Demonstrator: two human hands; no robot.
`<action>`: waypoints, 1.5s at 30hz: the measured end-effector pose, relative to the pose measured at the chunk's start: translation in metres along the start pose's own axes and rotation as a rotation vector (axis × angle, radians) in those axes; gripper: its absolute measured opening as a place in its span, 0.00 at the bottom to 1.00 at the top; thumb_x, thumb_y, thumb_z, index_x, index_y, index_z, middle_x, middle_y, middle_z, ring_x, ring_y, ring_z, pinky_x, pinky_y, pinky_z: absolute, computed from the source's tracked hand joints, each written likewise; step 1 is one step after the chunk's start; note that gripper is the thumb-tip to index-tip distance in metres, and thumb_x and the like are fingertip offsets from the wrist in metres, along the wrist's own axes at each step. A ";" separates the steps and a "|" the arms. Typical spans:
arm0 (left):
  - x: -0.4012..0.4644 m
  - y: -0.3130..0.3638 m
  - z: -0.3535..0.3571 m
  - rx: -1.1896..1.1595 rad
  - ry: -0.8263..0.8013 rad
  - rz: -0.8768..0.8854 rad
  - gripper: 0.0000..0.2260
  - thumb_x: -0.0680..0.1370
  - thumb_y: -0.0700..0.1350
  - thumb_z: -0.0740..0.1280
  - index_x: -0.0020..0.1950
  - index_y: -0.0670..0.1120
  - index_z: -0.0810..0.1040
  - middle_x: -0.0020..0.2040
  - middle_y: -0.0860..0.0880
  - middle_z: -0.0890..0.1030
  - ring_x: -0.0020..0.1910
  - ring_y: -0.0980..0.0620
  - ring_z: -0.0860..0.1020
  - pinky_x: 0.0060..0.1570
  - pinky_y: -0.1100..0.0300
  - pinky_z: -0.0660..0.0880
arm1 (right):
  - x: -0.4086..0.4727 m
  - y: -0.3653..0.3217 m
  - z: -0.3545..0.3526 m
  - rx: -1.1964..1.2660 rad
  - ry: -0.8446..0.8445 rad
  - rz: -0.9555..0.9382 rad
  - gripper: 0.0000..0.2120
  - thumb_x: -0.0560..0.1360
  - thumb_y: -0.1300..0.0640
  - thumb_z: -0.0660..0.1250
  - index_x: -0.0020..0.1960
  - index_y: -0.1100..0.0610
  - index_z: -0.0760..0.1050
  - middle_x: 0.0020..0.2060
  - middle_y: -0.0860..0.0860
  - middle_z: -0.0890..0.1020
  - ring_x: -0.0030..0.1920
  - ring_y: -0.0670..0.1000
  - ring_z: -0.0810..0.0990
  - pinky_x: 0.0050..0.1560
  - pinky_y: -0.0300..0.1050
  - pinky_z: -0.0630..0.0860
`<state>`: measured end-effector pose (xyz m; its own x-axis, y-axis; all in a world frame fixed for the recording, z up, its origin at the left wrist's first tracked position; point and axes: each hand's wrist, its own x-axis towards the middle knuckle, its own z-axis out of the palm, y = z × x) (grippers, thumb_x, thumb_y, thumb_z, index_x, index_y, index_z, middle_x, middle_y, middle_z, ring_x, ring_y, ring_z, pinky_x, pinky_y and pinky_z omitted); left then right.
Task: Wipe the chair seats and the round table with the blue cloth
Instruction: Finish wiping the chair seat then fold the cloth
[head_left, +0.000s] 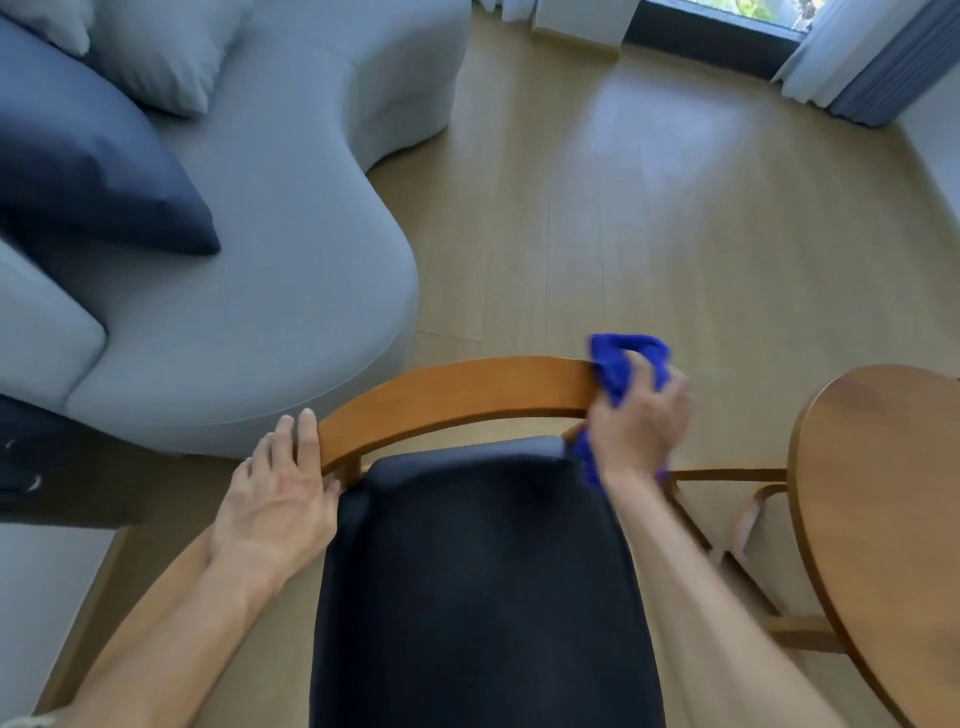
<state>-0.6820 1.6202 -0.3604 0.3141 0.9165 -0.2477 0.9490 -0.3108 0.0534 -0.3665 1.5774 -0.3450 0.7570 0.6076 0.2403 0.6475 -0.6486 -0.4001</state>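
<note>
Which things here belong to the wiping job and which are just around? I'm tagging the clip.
Job: blue cloth, right hand, left hand, chair seat, round table.
Around: sofa, dark cushion, curtain.

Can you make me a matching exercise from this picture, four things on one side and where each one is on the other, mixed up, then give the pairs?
Things:
1. blue cloth
2. left hand
3. dark blue pillow
4. round table

Places:
A. on the grey sofa
B. at the right edge of the view, beside the chair
C. bunched in the right hand at the right end of the chair's wooden backrest
D. resting open against the left end of the backrest

Pairs: 1-C, 2-D, 3-A, 4-B
</note>
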 end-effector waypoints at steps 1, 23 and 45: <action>0.001 0.000 0.000 0.006 -0.008 0.001 0.35 0.79 0.56 0.57 0.77 0.41 0.45 0.74 0.38 0.60 0.71 0.40 0.65 0.67 0.46 0.66 | -0.022 -0.028 0.011 0.003 -0.025 -0.113 0.21 0.70 0.61 0.66 0.63 0.54 0.75 0.60 0.60 0.74 0.57 0.63 0.72 0.58 0.54 0.67; 0.015 0.025 0.001 -0.026 0.129 0.130 0.40 0.73 0.58 0.66 0.78 0.44 0.51 0.76 0.37 0.54 0.75 0.37 0.53 0.72 0.40 0.54 | -0.047 0.136 -0.027 0.175 -0.108 0.407 0.12 0.76 0.53 0.64 0.60 0.48 0.72 0.47 0.51 0.77 0.46 0.53 0.79 0.54 0.55 0.77; 0.060 0.082 0.032 0.172 0.573 0.217 0.29 0.76 0.58 0.56 0.75 0.47 0.63 0.64 0.38 0.71 0.59 0.36 0.71 0.57 0.41 0.66 | -0.046 0.126 0.099 -0.335 -0.535 -0.278 0.28 0.73 0.58 0.62 0.71 0.46 0.65 0.66 0.53 0.67 0.55 0.57 0.69 0.52 0.48 0.68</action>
<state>-0.5859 1.6419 -0.4019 0.5090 0.8027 0.3107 0.8590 -0.4967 -0.1240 -0.3285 1.5134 -0.4936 0.4674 0.8588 -0.2099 0.8687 -0.4902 -0.0714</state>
